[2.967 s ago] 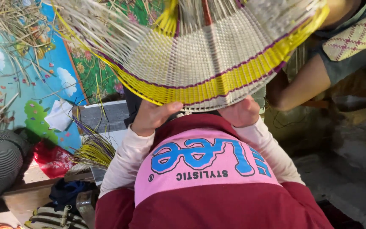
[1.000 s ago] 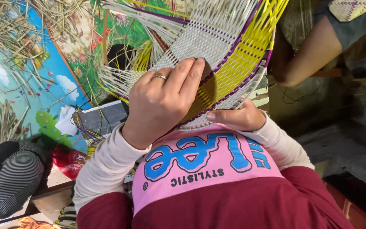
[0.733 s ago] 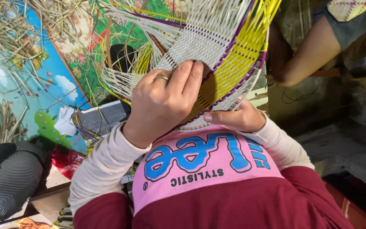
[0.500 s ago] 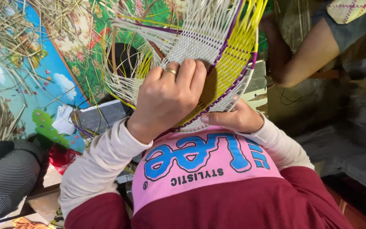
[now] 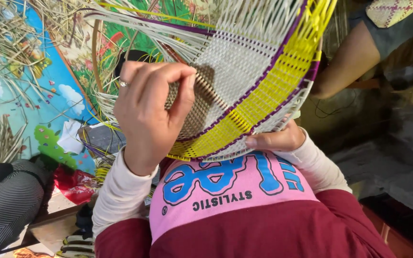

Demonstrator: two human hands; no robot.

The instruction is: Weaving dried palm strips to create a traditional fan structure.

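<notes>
The left hand (image 5: 151, 112) was pinching pale strips on the woven basket (image 5: 244, 91) in the upper middle of the frame. The right hand (image 5: 276, 141) gripped its lower rim. I think the strips should be held tight and even.

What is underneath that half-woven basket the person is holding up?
Under the woven basket the right hand props its lower edge; the left hand pinches strands inside. Beyond lies a colourful mat strewn with loose strips. Whatever sits directly behind the weave is covered.
</notes>
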